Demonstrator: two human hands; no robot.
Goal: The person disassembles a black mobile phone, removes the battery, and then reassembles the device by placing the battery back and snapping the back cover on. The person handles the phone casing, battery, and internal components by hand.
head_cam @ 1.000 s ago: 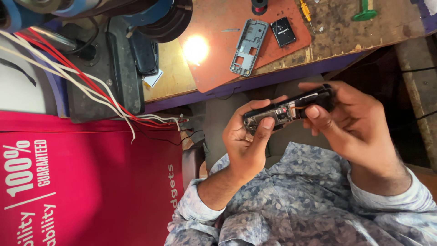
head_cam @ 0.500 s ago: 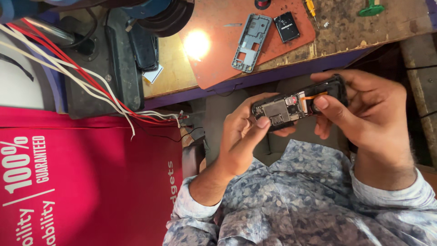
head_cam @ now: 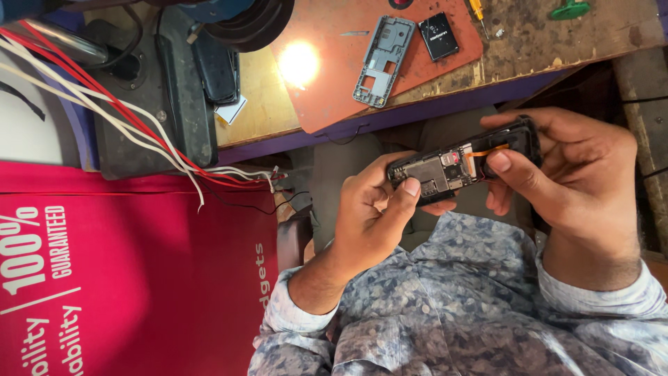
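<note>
One opened phone (head_cam: 463, 166) sits clamped between two hands: the left hand (head_cam: 372, 216) grips its lower end with the thumb on the bare board, and the right hand (head_cam: 567, 170) wraps its upper end, thumb pressed near an orange strip. The phone shows a black frame, grey metal shields and a circuit board. Above the hands, on the bench (head_cam: 550, 38), lie one grey frame (head_cam: 383, 59) and one black battery (head_cam: 438, 35) on a red mat (head_cam: 327, 90). Left of the hands hangs a magenta banner (head_cam: 132, 278) with white lettering.
</note>
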